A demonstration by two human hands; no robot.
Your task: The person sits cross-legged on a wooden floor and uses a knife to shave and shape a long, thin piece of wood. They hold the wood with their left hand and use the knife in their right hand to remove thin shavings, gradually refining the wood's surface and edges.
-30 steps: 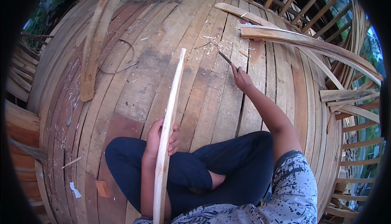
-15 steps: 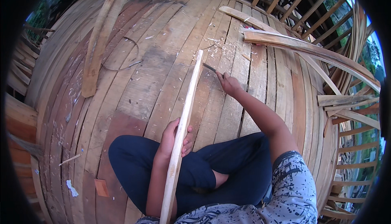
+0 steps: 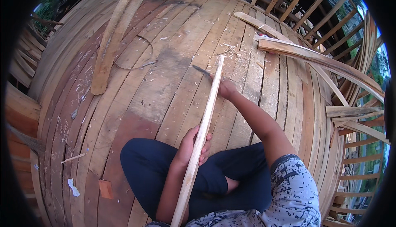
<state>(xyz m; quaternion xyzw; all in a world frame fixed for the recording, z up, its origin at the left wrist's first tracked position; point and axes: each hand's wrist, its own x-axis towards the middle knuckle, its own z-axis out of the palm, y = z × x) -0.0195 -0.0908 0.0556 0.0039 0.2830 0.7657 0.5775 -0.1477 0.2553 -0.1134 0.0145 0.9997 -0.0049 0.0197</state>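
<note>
A long pale wooden stick [image 3: 210,103] slants up and away from my lap, its near end by my torso and its far end over the floor. My left hand [image 3: 190,146] wraps around its middle, fingers closed on the right side. Beyond, my right hand [image 3: 227,89] is closed near the far end, on the stick's right side. A dark, slightly curved knife blade [image 3: 201,69] sticks out from that hand to the left, crossing behind the stick. Its handle is hidden in my fist, and I cannot tell whether the blade touches the wood.
Wood shavings [image 3: 233,56] litter the plank floor [image 3: 173,99] past the stick's tip. Long boards [image 3: 305,50] lie at the right, another board [image 3: 108,58] at the far left. A thin curved strip [image 3: 152,47] rests between. Slatted railing [image 3: 363,161] borders the right side.
The knife and my right hand have moved left and slightly nearer, so the blade now passes behind the stick to its left side. The stick and left hand have shifted right in view.
</note>
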